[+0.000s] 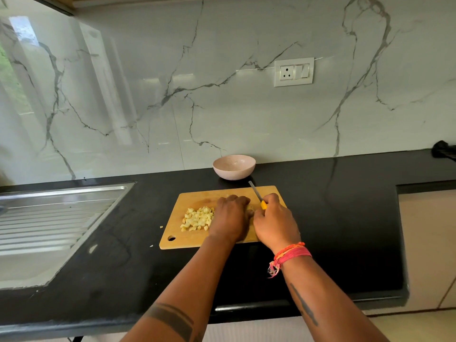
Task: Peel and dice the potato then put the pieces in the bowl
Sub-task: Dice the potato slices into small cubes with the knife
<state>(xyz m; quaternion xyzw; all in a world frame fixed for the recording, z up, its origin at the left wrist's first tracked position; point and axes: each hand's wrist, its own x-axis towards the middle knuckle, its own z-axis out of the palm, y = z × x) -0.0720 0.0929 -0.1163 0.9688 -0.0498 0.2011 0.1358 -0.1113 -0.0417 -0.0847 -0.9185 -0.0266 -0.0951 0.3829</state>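
A wooden cutting board (pixel 192 239) lies on the black counter. A heap of diced potato pieces (pixel 197 218) sits on its left half. My left hand (pixel 230 217) rests palm down on the board just right of the heap, fingers curled; whatever is under it is hidden. My right hand (pixel 275 223) grips a knife by its yellow handle (pixel 263 205), the blade (pixel 254 190) pointing up and away toward the bowl. The pale pink bowl (pixel 234 167) stands behind the board near the wall, and looks empty.
A steel sink drainboard (pixel 56 213) takes up the counter's left side. Two stray potato bits (pixel 161 227) lie on the counter left of the board. A dark object (pixel 444 149) sits at the far right by the wall. A wall socket (pixel 293 72) is above the bowl.
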